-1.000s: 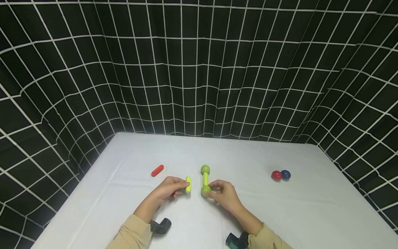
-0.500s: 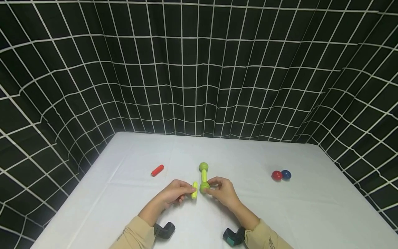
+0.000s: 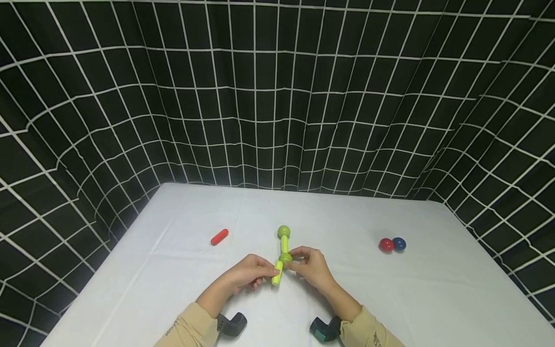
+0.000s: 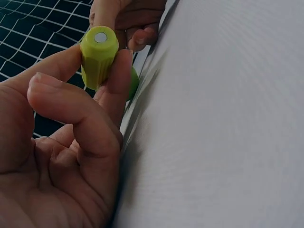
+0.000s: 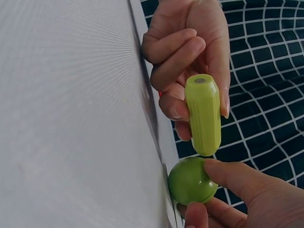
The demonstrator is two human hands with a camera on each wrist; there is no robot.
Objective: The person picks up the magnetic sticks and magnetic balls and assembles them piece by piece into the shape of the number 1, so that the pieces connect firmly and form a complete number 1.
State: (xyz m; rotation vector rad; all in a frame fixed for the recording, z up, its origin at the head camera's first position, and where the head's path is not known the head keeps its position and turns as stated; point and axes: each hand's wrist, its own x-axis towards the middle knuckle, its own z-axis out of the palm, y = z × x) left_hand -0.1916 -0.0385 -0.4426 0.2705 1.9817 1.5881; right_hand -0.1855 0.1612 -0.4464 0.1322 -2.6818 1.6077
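My left hand [image 3: 250, 273] pinches a short yellow-green magnetic rod [image 3: 277, 273] between thumb and fingers. A small metal disc shows on the rod's near end [image 4: 100, 37] in the left wrist view. Thumb and fingers of my right hand [image 3: 313, 267] grip a green ball [image 5: 190, 179] low over the white cloth. Running away from that ball is a second yellow-green rod [image 3: 284, 244], with another green ball [image 3: 284, 232] at its far end. In the right wrist view, the held rod's far end is right at the gripped ball.
A red rod [image 3: 219, 237] lies on the white table [image 3: 347, 299] to the left. Off to the right, a red ball [image 3: 386, 245] and a blue ball [image 3: 399, 244] sit side by side. Behind the table hangs a black curtain [image 3: 277, 106] with a white grid.
My left hand has brought its rod rightward and nearer to me, tilting it, up to the gripped ball. My right hand has shifted the joined rod and balls slightly away from me and left.
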